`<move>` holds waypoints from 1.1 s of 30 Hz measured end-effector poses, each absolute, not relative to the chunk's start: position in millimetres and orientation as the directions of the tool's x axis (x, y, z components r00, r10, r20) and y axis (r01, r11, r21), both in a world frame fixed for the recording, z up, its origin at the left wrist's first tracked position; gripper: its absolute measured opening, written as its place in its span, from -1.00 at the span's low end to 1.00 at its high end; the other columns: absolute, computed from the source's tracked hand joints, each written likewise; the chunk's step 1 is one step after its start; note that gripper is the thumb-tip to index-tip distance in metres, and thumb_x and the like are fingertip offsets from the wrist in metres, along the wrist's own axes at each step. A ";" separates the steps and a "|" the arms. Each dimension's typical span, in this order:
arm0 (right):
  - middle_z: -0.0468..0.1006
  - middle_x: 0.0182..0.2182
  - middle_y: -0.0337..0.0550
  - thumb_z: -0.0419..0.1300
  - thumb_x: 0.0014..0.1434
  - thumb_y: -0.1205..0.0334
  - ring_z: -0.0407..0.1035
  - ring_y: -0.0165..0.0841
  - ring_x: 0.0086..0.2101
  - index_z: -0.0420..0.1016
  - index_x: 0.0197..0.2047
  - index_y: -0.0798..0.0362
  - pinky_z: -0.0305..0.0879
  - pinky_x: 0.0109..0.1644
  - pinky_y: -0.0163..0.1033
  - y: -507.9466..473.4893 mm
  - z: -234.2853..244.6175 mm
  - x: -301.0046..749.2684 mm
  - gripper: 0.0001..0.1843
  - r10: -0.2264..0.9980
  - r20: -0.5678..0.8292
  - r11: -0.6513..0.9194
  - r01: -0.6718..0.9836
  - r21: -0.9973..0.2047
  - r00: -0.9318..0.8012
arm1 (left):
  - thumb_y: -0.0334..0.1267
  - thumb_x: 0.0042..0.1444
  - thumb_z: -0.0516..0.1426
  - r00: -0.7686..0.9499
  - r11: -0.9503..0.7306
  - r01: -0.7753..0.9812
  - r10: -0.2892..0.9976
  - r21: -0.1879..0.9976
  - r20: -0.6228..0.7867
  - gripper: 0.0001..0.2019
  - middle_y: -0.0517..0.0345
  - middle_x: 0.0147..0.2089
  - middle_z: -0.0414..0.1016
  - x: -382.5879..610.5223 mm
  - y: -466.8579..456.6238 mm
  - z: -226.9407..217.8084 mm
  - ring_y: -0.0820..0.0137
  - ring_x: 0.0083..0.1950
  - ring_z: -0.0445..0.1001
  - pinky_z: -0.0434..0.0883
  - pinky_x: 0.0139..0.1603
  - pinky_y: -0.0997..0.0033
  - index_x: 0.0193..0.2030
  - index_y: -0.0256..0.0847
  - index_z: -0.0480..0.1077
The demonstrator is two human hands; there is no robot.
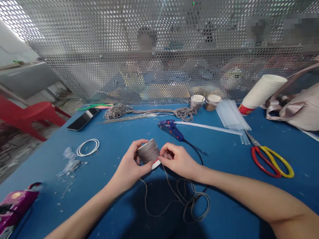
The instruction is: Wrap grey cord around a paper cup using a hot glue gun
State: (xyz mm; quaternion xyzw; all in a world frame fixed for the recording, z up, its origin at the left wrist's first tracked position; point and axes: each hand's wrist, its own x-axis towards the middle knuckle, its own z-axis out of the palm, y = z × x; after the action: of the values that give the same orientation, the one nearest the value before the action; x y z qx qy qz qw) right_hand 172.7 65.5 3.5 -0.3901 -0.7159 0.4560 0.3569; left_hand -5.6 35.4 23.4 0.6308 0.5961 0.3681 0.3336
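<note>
My left hand (135,161) grips a paper cup (149,151) lying tilted on its side, most of its wall wound with grey cord. A strip of bare white and red shows at the end near my right hand (178,159). The right fingers pinch the grey cord (165,174) close against the cup. From there the cord's loose length drops to the blue table and lies in loops below my right wrist. Just beyond my hands rests a blue glue gun (172,128) with a long clear glue stick in its back.
Red-and-yellow scissors (273,160), clear glue sticks (232,114) and stacked paper cups (264,90) are at right. Bundled grey cord (119,111) and two small cups lie behind. A phone (84,119), white ring (88,147) and purple power strip (15,210) are left. Perforated metal (119,40) borders the back.
</note>
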 end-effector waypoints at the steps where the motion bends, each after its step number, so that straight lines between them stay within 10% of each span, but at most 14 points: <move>1: 0.23 -0.62 -0.41 0.19 0.05 0.33 0.10 -0.51 -0.58 0.32 -0.44 0.05 0.05 -0.49 -0.37 65.4 3.9 172.6 -0.91 0.885 0.148 0.270 0.229 -0.935 -0.442 | -0.23 -0.14 0.21 0.021 -0.079 0.515 0.997 0.853 0.080 -0.52 0.22 -0.28 0.39 -5.8 35.1 23.0 0.51 -0.44 0.23 0.23 -0.44 0.48 -0.01 -0.18 0.28; 33: 0.21 -0.63 -0.44 0.23 0.01 0.29 0.08 -0.51 -0.58 0.27 -0.44 0.04 0.01 -0.47 -0.36 64.4 1.7 170.4 -0.84 0.897 0.041 0.188 0.295 -0.937 -0.441 | -0.25 -0.14 0.13 0.048 -0.065 0.516 0.998 0.854 0.047 -0.54 0.19 -0.27 0.40 -3.6 34.4 27.8 0.49 -0.44 0.19 0.23 -0.40 0.45 -0.01 -0.21 0.30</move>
State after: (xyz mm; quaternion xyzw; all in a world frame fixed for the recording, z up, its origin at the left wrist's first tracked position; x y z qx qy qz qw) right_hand 170.4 64.4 1.7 -0.4240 -0.7030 0.4757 0.3160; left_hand -3.6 34.4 27.8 0.6387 0.5926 0.3530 0.3410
